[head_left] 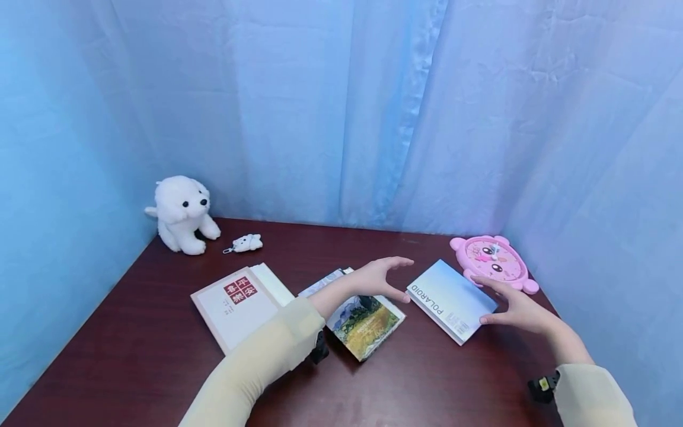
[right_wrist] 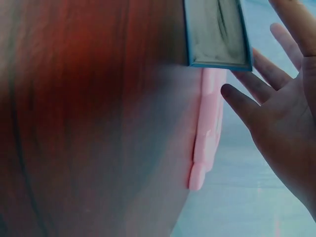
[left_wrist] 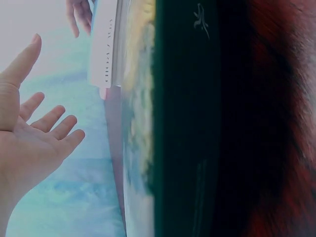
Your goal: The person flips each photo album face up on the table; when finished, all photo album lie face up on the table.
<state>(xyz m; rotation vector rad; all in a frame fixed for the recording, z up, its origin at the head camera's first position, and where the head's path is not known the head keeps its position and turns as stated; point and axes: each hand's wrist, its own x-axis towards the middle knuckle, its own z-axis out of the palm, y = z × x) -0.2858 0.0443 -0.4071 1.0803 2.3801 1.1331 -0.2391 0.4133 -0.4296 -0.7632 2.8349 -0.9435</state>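
A blue-and-white book [head_left: 450, 299] marked POLAROID lies at the centre right of the table, its bottom edge showing in the right wrist view. My right hand [head_left: 520, 308] is at its right end, fingers spread and fingertips close to the cover's edge. Near the opposite end is my left hand [head_left: 381, 279], thumb and fingers apart with nothing between them. Beneath the left forearm lies a book with a painted landscape cover [head_left: 365, 326], partly over another book. The left wrist view shows this landscape book's dark green side [left_wrist: 185, 118] up close.
Left of the forearm, a pale book with red characters [head_left: 232, 305] overlaps a cream book [head_left: 272, 284]. A white plush dog [head_left: 184, 216] sits at the back left beside a small white keychain [head_left: 246, 243]. A pink clock [head_left: 493, 261] lies behind the right hand. Curtains [head_left: 299, 112] surround the table.
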